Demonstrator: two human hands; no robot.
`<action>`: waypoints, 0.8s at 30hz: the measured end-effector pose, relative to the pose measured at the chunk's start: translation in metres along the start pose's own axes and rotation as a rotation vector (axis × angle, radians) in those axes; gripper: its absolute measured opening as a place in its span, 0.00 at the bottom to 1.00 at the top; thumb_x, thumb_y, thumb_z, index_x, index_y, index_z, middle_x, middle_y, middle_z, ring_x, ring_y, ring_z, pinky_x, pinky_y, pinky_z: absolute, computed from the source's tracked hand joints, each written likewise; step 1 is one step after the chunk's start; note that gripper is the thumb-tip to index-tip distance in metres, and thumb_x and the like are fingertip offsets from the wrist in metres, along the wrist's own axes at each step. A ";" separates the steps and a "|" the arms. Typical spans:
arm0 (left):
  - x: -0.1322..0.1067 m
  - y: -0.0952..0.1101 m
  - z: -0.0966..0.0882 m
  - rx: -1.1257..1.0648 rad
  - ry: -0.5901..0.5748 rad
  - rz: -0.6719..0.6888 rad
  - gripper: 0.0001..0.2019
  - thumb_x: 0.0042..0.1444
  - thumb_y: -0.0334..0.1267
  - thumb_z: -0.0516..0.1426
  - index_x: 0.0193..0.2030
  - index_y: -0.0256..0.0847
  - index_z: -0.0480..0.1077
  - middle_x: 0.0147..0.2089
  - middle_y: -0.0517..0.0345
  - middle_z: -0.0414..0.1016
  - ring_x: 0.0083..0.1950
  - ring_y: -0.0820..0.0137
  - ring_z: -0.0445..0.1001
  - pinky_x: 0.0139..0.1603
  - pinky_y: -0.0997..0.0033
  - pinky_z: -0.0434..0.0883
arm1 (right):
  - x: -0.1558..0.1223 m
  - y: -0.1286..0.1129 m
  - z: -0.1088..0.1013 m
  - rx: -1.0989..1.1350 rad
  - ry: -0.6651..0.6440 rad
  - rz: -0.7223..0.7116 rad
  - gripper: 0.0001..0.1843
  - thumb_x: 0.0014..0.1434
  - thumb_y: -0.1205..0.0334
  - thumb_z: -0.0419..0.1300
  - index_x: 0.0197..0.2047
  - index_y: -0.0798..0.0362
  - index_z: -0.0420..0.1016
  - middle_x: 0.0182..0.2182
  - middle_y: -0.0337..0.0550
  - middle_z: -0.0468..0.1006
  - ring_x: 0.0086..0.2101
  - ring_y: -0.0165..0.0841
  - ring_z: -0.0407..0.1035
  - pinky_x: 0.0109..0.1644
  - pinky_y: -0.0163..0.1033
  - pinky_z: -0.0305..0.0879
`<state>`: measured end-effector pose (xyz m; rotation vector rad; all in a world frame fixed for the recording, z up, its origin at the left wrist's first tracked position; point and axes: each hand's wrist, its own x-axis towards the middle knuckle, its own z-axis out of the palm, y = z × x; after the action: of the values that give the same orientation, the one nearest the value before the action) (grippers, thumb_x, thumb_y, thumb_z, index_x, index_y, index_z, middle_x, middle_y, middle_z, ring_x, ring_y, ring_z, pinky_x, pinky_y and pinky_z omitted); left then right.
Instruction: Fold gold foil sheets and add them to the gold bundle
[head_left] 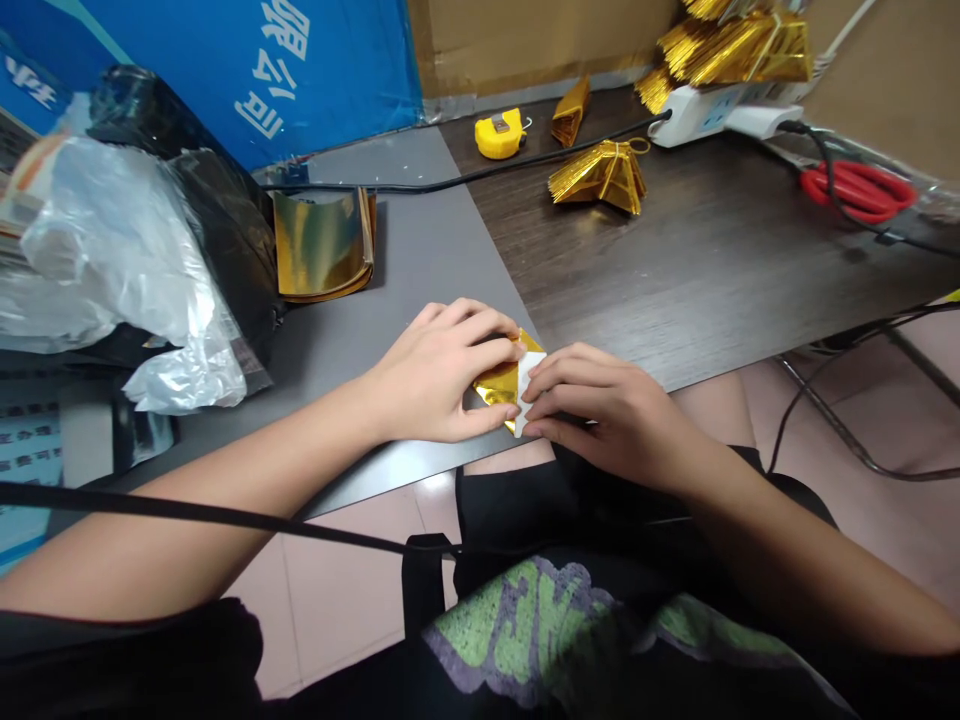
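Note:
A small sheet of gold foil paper (498,385) lies at the front edge of the table, partly folded, with a white strip (528,385) along its right side. My left hand (450,372) holds the gold part down, its thumb and curled fingers closed on the sheet. From the right, the fingertips of my right hand (611,402) press on the white strip. The fingers cover part of the paper, so its full shape is hidden. Behind my left hand rests a stack of gold foil sheets (321,245).
A yellow tape measure (500,134), a folded gold piece (571,110) and a tied gold bundle (602,178) lie toward the back. More gold bundles (739,50) sit over a white power strip (697,115). Plastic bags (127,260) stand left; a red cable coil (859,192) lies right.

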<state>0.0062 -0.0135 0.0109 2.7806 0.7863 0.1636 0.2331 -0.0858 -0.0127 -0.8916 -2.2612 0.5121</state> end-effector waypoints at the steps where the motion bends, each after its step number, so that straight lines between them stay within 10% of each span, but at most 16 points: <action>1: 0.000 0.001 0.000 -0.005 -0.004 -0.006 0.24 0.59 0.60 0.55 0.55 0.50 0.71 0.64 0.56 0.71 0.65 0.61 0.65 0.58 0.60 0.64 | 0.001 0.000 0.000 -0.004 -0.008 0.008 0.03 0.65 0.64 0.65 0.38 0.53 0.77 0.38 0.43 0.81 0.43 0.36 0.72 0.48 0.45 0.72; 24: 0.000 0.002 0.000 -0.061 -0.095 -0.063 0.26 0.59 0.63 0.53 0.57 0.52 0.67 0.68 0.53 0.65 0.68 0.55 0.60 0.66 0.46 0.63 | -0.001 0.000 -0.006 0.011 -0.070 -0.026 0.05 0.68 0.65 0.61 0.39 0.53 0.78 0.41 0.46 0.79 0.46 0.37 0.70 0.52 0.45 0.69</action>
<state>0.0077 -0.0153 0.0117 2.6811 0.8294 0.0430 0.2377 -0.0858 -0.0088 -0.8495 -2.3277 0.5515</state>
